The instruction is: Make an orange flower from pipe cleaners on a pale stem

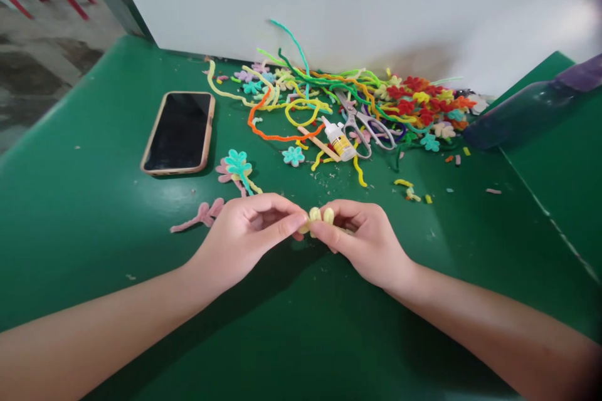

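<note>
A pale yellow pipe cleaner (pixel 315 213), bent into small loops, is pinched between both hands above the green table (pixel 291 313). My left hand (pixel 254 232) grips its left side with thumb and fingertips. From the right, my right hand (pixel 367 238) closes thumb and fingers on it, hiding part of the piece. Beyond my left hand lie pipe-cleaner flowers with stems, a turquoise one (pixel 237 164) over pink and yellow ones. A pink stemmed piece (pixel 205 213) rests beside my left wrist. One round turquoise flower (pixel 293 156) lies flat farther back.
A phone (pixel 179 131) lies at left. At the back are loose pipe cleaners (pixel 324 84), red flowers (pixel 416 100), scissors (pixel 364 125), a small glue bottle (pixel 339 140) and a wooden stick (pixel 317 143). A dark bottle (pixel 527 109) lies at right. A white panel (pixel 329 6) stands behind.
</note>
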